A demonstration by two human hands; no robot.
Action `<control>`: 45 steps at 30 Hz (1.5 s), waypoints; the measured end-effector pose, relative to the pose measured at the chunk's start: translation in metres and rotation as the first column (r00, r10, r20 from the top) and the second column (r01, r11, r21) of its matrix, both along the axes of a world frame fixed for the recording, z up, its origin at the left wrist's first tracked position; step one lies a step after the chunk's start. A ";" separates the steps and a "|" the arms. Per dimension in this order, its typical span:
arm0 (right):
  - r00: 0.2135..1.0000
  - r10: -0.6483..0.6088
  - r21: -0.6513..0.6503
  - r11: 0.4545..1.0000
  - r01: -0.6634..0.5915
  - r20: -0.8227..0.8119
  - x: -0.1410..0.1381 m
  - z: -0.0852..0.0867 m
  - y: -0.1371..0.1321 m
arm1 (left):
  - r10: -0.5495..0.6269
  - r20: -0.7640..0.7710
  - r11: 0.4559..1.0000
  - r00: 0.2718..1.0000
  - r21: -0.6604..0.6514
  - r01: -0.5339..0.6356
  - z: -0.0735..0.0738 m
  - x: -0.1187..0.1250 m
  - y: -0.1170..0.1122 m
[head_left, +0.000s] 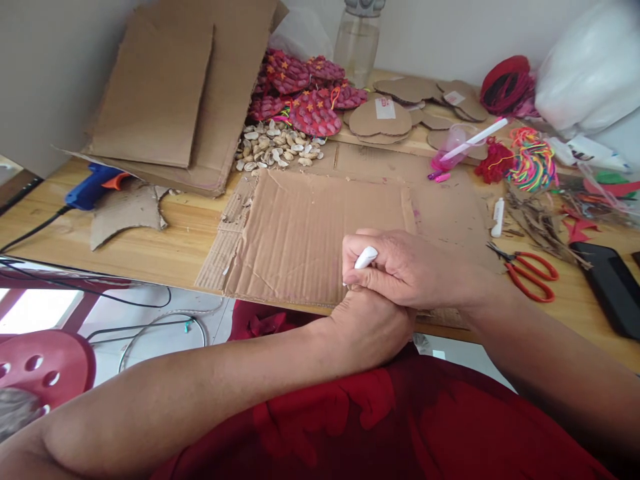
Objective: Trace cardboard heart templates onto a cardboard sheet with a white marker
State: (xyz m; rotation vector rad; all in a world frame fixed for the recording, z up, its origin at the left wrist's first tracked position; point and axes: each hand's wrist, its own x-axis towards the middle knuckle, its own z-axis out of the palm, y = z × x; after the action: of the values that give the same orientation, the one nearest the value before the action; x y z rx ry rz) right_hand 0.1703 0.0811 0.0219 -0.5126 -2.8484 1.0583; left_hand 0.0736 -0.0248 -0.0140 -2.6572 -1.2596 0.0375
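My right hand (400,263) is closed around a white pen-like tube (367,257), with its rounded end sticking out between thumb and forefinger. Pressed against it from below is my left hand (375,323), its back toward me and its fingers hidden beneath the right. Both hands are over the front edge of a creased cardboard sheet (300,233) at the edge of the wooden table. I cannot see what, if anything, lies between the palms.
Peanut shells (277,145), pink heart-shaped pieces (315,110) and cardboard hearts (380,123) lie behind. Orange-handled pliers (530,273) and a black phone (613,287) are at right. A blue glue gun (93,187) and stacked cardboard (155,93) are at left.
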 end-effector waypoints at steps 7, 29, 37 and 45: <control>0.997 -0.038 0.030 0.999 0.040 -0.068 -0.002 -0.005 0.003 | -0.010 0.002 0.999 1.000 -0.034 0.011 -0.002 0.000 0.000; 0.941 -0.322 0.173 0.926 0.337 -0.107 0.014 -0.008 0.015 | 0.026 -0.066 0.999 0.997 0.038 -0.024 -0.003 0.002 0.003; 0.970 -0.195 0.069 0.976 0.206 -0.143 0.009 -0.010 0.007 | 0.023 -0.033 1.000 0.999 0.017 -0.022 -0.005 0.000 0.003; 0.946 -0.289 0.139 0.941 0.309 -0.149 0.015 -0.011 0.006 | 0.009 -0.068 0.999 0.998 0.036 -0.007 -0.006 -0.001 0.004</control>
State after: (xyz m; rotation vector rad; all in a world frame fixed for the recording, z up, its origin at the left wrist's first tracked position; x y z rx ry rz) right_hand 0.1851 0.0874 0.0107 -0.8021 -2.6053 0.7720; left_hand 0.0727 -0.0206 -0.0196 -2.5973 -1.2383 0.1042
